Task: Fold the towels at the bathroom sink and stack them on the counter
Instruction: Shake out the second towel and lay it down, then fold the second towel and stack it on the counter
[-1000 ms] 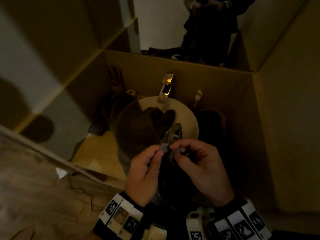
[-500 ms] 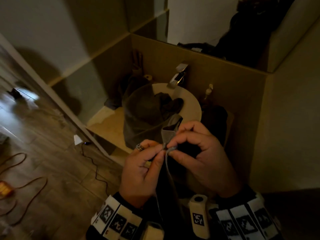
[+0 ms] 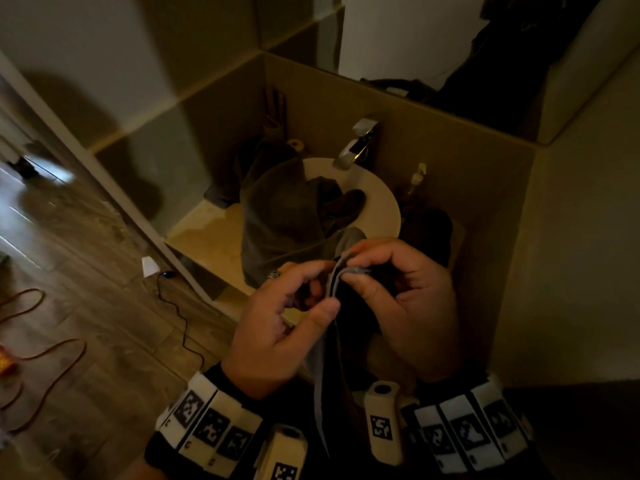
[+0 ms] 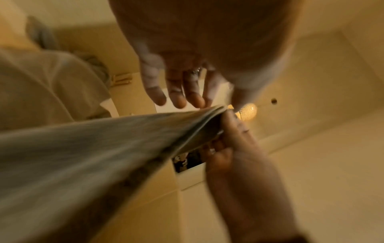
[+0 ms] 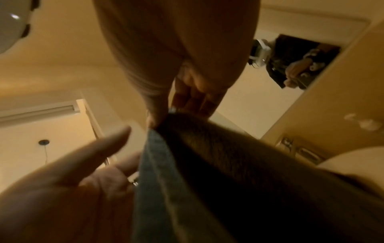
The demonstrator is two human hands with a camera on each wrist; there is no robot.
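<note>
A grey towel (image 3: pixel 325 393) hangs folded between my hands in front of the sink. My right hand (image 3: pixel 353 275) pinches its top corners between thumb and fingers, as the right wrist view (image 5: pixel 160 122) also shows. My left hand (image 3: pixel 320 294) is beside the hanging edge with loosely bent fingers. In the right wrist view the left hand's thumb (image 5: pixel 116 139) stands apart from the towel (image 5: pixel 207 164). A larger grey-brown towel (image 3: pixel 277 209) drapes over the sink basin's (image 3: pixel 381 209) left rim. A dark towel (image 3: pixel 343 202) lies inside the basin.
A chrome faucet (image 3: pixel 358 143) and a soap dispenser (image 3: pixel 417 174) stand behind the basin. Dark cloth (image 3: pixel 429 230) lies on the counter to the right. The counter (image 3: pixel 207 233) ends at the left, with cables (image 3: pixel 180 317) on the wooden floor below.
The view has turned left and closer. Both hands pinched the towel corners before; now the left thumb has come off while the right keeps its pinch.
</note>
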